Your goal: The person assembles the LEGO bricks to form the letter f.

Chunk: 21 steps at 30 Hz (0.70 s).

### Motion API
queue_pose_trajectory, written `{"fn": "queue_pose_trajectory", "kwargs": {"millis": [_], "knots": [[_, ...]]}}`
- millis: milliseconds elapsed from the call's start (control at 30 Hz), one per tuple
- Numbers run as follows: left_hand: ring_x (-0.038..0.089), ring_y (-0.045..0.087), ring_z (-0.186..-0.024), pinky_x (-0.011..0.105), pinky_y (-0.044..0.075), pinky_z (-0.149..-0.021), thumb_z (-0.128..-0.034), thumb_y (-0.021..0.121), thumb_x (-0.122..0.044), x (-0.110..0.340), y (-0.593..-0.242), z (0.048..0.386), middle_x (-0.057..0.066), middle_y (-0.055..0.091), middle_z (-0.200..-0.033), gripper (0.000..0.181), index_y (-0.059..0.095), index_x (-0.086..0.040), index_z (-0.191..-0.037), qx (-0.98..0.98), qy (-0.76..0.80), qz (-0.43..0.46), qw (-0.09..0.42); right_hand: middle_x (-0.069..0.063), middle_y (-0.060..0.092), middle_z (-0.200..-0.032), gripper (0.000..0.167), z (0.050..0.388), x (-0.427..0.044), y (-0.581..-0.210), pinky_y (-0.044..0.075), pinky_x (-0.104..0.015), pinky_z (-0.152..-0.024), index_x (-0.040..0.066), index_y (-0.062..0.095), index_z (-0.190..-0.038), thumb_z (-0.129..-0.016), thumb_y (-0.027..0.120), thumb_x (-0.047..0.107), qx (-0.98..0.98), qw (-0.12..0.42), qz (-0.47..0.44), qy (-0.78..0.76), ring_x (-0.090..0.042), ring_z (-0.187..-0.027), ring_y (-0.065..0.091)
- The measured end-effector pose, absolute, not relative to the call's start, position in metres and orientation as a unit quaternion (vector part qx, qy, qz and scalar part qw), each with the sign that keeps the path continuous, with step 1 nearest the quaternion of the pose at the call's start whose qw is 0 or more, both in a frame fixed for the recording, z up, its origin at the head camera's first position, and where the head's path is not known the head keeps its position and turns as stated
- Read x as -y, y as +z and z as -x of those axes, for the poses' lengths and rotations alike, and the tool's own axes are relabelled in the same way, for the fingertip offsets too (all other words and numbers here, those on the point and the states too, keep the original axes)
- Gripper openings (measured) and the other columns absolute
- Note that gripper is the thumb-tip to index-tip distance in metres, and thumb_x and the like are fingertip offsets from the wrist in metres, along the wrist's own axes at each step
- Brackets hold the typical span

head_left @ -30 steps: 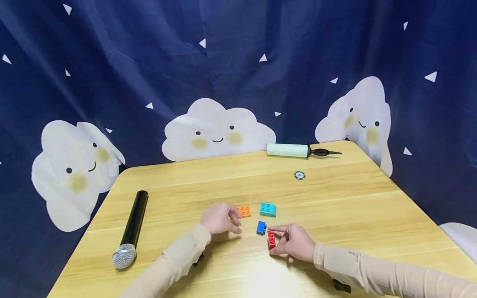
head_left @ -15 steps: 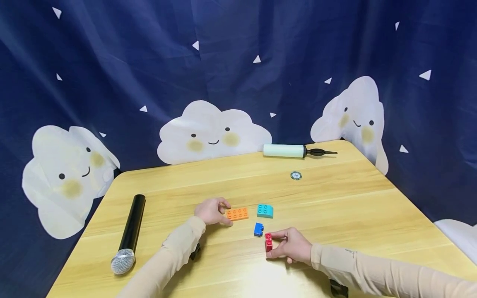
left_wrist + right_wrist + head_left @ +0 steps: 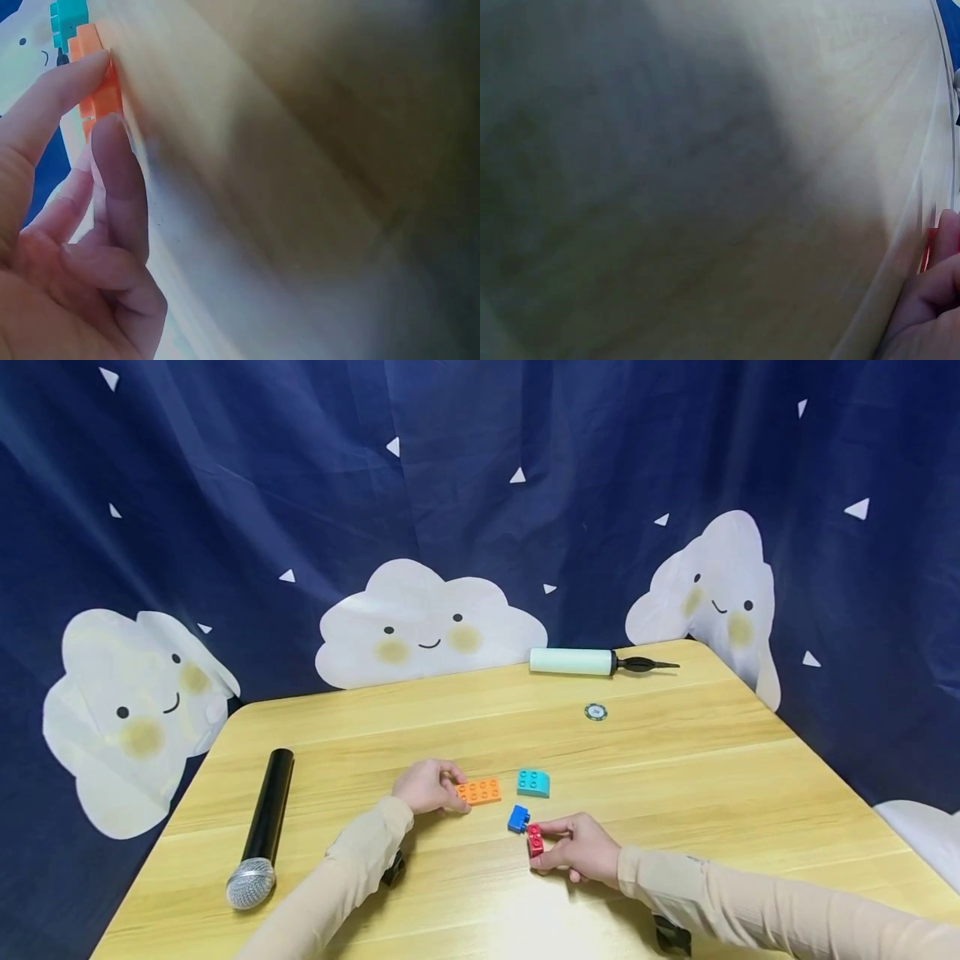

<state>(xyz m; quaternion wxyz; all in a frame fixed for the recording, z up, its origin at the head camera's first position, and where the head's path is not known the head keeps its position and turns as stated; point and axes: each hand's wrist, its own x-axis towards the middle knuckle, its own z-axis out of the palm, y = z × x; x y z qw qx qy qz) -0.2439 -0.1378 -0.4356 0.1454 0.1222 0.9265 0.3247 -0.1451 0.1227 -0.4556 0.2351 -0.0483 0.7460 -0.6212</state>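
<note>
The left hand [image 3: 427, 787] pinches the orange brick [image 3: 482, 791] by its nine-o'clock end; the right hand [image 3: 585, 847] pinches the red brick [image 3: 536, 841], at nine o'clock from its palm. The blue brick [image 3: 518, 818] sits just beside the red at eleven. Open table [image 3: 675, 760] separates the left hand from the microphone [image 3: 266, 818] at nine, and the bricks from the far edge at twelve.
</note>
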Motion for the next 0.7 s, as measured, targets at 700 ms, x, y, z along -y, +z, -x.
{"fn": "queue_pose_trajectory", "kwargs": {"millis": [700], "knots": [[0.007,0.062,-0.053,0.025,0.046,-0.063,-0.0636,0.087,-0.027,0.109,-0.415,0.177,-0.009,0.067,-0.06,0.03,0.069,-0.021,-0.088,-0.881,0.393,-0.223,0.144,-0.014,0.073,-0.077,0.031,0.146,-0.101,-0.458,0.038,-0.014,-0.039,-0.003,0.068,-0.104,-0.075,0.077,0.002,-0.74,0.243,0.093,-0.62,-0.002,-0.039,0.047]]}}
